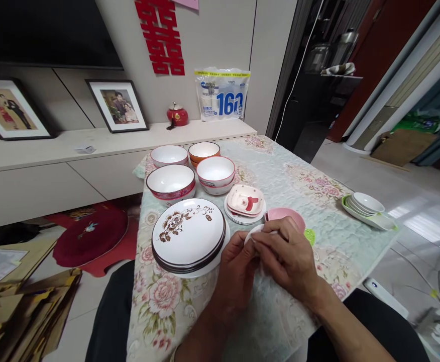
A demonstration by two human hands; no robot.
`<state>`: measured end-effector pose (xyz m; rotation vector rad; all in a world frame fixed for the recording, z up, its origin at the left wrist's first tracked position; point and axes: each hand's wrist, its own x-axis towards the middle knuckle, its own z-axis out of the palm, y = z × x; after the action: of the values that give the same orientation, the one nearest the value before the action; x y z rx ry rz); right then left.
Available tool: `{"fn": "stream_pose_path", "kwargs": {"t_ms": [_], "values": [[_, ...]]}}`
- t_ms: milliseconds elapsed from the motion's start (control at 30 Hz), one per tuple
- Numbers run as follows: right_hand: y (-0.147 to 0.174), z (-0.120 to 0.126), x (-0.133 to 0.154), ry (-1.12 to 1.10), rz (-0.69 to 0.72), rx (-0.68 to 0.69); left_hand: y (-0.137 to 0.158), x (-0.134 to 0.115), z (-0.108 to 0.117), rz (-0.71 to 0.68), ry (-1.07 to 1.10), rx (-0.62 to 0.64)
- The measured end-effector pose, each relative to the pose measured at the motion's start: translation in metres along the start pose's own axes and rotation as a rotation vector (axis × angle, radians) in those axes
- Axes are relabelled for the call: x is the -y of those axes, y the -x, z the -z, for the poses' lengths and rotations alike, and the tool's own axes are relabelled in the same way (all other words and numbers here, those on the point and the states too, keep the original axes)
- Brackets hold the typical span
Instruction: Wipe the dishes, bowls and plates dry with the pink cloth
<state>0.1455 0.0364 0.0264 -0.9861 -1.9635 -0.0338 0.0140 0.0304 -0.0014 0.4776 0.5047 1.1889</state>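
My left hand point(238, 269) and my right hand point(291, 251) are closed together on a small white dish point(254, 231) over the front of the table. Only its curved upper edge shows; my fingers hide the rest, so its exact shape is unclear. Right behind my hands is a pink bowl point(288, 215), with a bit of a bright green item point(310, 236) beside it. To the left lies a stack of dark-rimmed white plates point(192, 234) with a brown flower print. A squarish bear-patterned dish point(245, 199) rests on white plates point(238, 217) farther back.
Several stacked bowls point(171, 180) stand at the table's far left. Near the right edge, small white bowls point(368, 202) sit on a green-rimmed oblong dish point(378, 220). A flowered cloth point(201, 322) covers the table. Behind is a cabinet point(110, 146) with a plastic package point(223, 95).
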Motion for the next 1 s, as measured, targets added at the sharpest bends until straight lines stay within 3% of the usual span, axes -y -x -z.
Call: {"fn": "stream_pose_path", "kwargs": {"t_ms": [100, 300, 400, 567, 833, 1000], "values": [[0.000, 0.001, -0.005, 0.016, 0.038, 0.015, -0.001, 0.001, 0.002, 0.004, 0.033, -0.003], [0.001, 0.002, -0.024, -0.009, -0.157, -0.110, -0.003, 0.004, 0.004, -0.029, -0.004, -0.031], [0.001, 0.000, -0.011, 0.035, -0.081, -0.096, -0.003, 0.002, 0.002, -0.008, 0.006, 0.001], [0.000, -0.004, 0.008, 0.051, 0.128, 0.069, -0.002, 0.001, 0.000, 0.024, 0.031, -0.046], [0.002, -0.002, -0.028, 0.050, -0.143, -0.086, -0.001, 0.004, 0.000, 0.022, -0.020, -0.073], [0.002, -0.002, -0.010, 0.062, -0.052, -0.030, -0.002, 0.007, 0.000, -0.051, -0.106, -0.038]]}}
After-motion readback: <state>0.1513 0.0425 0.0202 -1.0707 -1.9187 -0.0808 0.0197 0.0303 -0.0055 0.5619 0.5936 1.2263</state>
